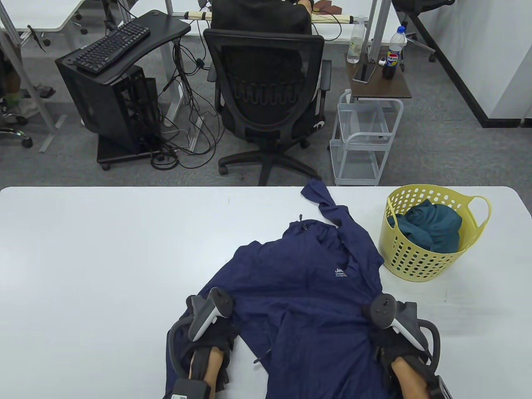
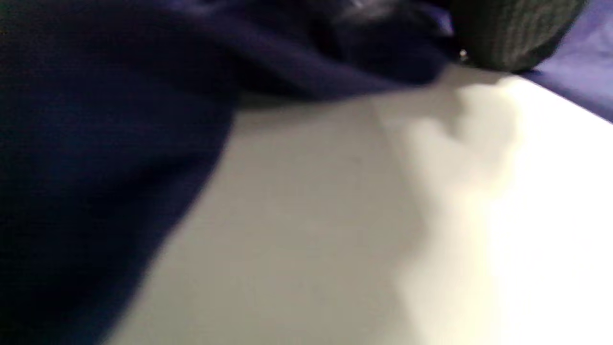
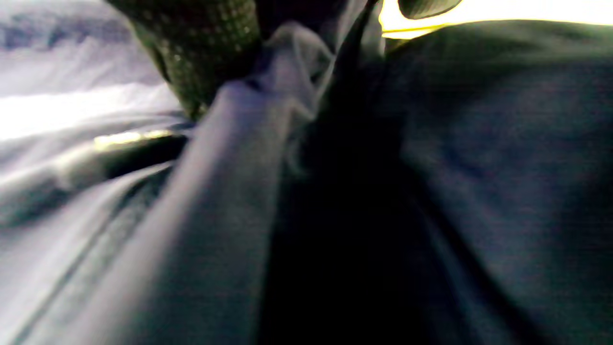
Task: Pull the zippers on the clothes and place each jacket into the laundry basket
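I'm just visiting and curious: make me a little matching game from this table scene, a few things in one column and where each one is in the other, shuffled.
Things:
1. navy blue zip jacket
2. teal garment
3. yellow perforated plastic laundry basket
4. left hand

Places:
A. bundled inside the basket
B. spread flat on the white table
C. on the jacket's near left edge
D. standing on the table's right side

Pairs: 1-B, 2-A, 3-D, 4-C

A white tabletop carries a navy jacket spread at its near middle and a yellow laundry basket far right.
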Available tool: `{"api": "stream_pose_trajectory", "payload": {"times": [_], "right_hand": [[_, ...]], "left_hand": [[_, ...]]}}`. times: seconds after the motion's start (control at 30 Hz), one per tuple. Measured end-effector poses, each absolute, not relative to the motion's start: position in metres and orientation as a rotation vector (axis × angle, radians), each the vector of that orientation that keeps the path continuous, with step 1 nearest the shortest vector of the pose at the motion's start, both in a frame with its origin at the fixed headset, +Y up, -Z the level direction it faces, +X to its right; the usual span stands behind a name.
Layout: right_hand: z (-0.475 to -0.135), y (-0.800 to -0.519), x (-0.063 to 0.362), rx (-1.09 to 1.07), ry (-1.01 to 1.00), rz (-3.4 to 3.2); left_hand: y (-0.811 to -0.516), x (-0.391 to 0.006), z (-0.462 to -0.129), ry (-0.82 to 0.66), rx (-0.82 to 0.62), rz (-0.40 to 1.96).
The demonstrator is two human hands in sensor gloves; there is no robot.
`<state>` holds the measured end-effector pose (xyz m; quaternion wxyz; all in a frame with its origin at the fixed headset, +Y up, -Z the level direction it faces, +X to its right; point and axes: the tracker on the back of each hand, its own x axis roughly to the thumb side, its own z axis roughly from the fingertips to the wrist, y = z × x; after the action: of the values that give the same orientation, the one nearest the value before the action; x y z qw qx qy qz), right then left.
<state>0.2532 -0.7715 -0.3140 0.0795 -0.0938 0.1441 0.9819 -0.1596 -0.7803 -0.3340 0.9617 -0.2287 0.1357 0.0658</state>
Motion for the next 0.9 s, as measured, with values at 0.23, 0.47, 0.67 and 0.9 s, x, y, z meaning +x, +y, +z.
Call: {"api": "stream_pose_trajectory", "payload": {"times": [0.23,0.47,0.67,0.9], "right_hand": [[-0.301,-0.752,0.231,-0.086,0.250,2.936],[-0.274,-0.744,0.165,0.373,0.490,2.927],[-0.274,-0.768,0.149,0.452,0.710,2.871],[-0.288,-0.785,0.170,0.323,0.839,2.785]], "left_hand": [[-0.742,-0.145,-0.316,0.222,-0.279,0.072],[-0.749,-0.093,-0.290,-0.033,-0.650,-0.002],[-0.781,-0.104,-0.307,0.042,-0.754,-0.033],[-0.778,-0.162,-0.329,0.280,-0.498,0.092]]}}
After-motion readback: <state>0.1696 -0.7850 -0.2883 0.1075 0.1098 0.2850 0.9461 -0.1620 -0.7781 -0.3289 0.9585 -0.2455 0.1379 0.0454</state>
